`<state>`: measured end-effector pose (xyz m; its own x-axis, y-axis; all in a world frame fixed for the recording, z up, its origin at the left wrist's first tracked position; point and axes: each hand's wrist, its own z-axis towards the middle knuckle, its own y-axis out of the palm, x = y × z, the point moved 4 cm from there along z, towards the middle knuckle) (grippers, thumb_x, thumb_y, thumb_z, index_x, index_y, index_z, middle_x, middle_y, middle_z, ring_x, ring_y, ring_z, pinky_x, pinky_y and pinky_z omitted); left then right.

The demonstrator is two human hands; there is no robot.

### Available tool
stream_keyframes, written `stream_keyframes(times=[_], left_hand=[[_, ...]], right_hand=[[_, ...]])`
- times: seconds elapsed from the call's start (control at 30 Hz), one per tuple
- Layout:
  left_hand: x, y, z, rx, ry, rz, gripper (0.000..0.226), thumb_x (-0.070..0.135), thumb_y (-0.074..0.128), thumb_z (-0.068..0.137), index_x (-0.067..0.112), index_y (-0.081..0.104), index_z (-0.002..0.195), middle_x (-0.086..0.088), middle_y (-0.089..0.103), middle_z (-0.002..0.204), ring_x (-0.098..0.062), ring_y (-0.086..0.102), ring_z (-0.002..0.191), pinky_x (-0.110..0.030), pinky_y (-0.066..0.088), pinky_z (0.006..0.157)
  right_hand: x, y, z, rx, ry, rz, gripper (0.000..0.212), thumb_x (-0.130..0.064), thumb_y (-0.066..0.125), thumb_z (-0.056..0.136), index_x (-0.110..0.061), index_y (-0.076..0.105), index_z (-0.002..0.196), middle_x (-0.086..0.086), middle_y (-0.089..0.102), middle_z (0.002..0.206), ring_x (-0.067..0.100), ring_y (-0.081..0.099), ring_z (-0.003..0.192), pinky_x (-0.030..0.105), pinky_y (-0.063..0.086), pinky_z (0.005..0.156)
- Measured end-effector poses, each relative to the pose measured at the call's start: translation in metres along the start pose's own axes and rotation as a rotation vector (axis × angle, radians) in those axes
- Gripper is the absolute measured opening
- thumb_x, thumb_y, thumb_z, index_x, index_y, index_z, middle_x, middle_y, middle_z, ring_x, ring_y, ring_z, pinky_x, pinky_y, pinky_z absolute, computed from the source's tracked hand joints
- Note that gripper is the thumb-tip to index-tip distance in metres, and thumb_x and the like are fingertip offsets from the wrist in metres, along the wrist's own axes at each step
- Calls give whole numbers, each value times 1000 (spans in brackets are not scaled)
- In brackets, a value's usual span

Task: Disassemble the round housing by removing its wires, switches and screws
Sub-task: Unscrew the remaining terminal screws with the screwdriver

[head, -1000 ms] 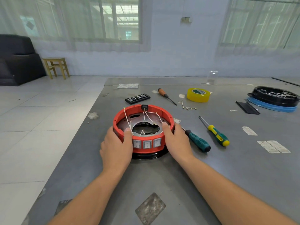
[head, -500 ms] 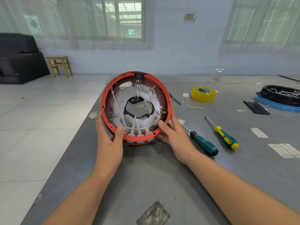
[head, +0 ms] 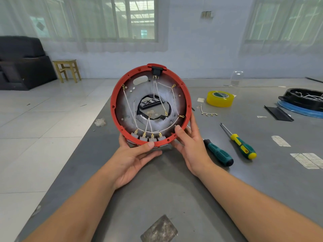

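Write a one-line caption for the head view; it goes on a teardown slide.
Both hands, left and right, tilt the red round housing upright, showing white wires and four switches.

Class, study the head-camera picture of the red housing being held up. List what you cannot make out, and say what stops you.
- Housing: its outer face, turned away in the head view.
- Switches: fronts hidden by the rim.
- Left hand fingers: behind the housing.
- Black tray: only a slice shows through the centre hole.
- Black ring part: cut off by the right edge.
- Screws: too small to tell from empty holes.
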<state>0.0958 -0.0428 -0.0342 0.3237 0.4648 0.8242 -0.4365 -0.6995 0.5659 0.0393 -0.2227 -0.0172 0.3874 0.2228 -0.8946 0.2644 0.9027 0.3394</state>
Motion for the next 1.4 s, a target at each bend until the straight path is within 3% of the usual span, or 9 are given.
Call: stream_keyframes(times=[0.13, 0.3, 0.7, 0.83, 0.93, 1.03, 1.17, 1.3, 1.4], left_hand=[[-7, 2, 3, 0, -44, 14, 98, -12, 82, 74, 33, 35, 147, -33, 71, 126, -53, 71, 114, -57, 63, 90], [-4, -4, 1, -33, -117, -26, 76, -8, 77, 79, 4, 49, 149, -34, 71, 126, -51, 72, 114, -46, 65, 84], [7, -14, -6, 3, -79, 4, 75, -2, 79, 80, 8, 47, 147, -36, 71, 123, -54, 71, 112, -56, 64, 83], [12, -21, -7, 52, -56, -7, 81, -4, 78, 80, 7, 42, 151, -36, 70, 123, -55, 71, 111, -54, 65, 81], [13, -21, -8, 67, -52, -41, 81, -5, 77, 78, 9, 43, 151, -35, 71, 123, -55, 72, 110, -53, 65, 79], [13, -21, -9, 77, -61, -64, 83, -6, 76, 77, 11, 43, 151, -35, 71, 124, -55, 72, 110, -52, 66, 78], [13, -21, -9, 85, -63, -59, 84, -6, 77, 78, 10, 41, 151, -36, 70, 123, -55, 72, 109, -52, 66, 77], [13, -22, -9, 117, -20, -65, 80, -6, 77, 75, 16, 43, 144, -35, 73, 118, -54, 73, 106, -53, 66, 76], [15, -22, -8, 134, -2, -63, 83, -5, 78, 74, 13, 42, 147, -34, 73, 118, -53, 74, 106, -51, 66, 76]], right_hand=[[1, 0, 0, -10, -13, -17, 66, -14, 60, 102, -57, 38, 148, -3, 56, 147, 23, 58, 133, 50, 54, 103], [3, 2, 0, -43, -2, -34, 69, -12, 61, 102, -58, 36, 148, -3, 51, 151, 19, 55, 135, 49, 54, 104], [1, 9, -6, -147, -59, -378, 72, -33, 62, 102, -58, 20, 154, -22, 51, 148, 8, 62, 126, 47, 55, 102], [-20, 0, -11, -150, -196, -963, 64, -49, 59, 98, -49, 28, 155, -28, 52, 142, -3, 67, 107, 15, 53, 88], [-40, -28, -12, 33, -273, -1663, 44, -52, 49, 100, -34, 57, 139, -9, 56, 139, 15, 60, 117, 35, 52, 90], [-48, -52, -15, 102, -73, -2021, 42, -56, 47, 99, -25, 65, 122, 1, 59, 122, 26, 57, 111, 39, 49, 86], [-37, -68, -14, 100, 173, -1967, 41, -54, 44, 101, -20, 59, 118, 7, 54, 117, 29, 55, 111, 38, 47, 76], [-31, -71, -10, 72, 155, -1916, 20, -28, 44, 105, -17, 56, 117, 9, 53, 116, 29, 54, 105, 37, 41, 67], [-29, -75, -6, 63, 141, -1794, 25, -30, 40, 107, -17, 56, 122, 9, 55, 116, 30, 56, 104, 39, 47, 74]])
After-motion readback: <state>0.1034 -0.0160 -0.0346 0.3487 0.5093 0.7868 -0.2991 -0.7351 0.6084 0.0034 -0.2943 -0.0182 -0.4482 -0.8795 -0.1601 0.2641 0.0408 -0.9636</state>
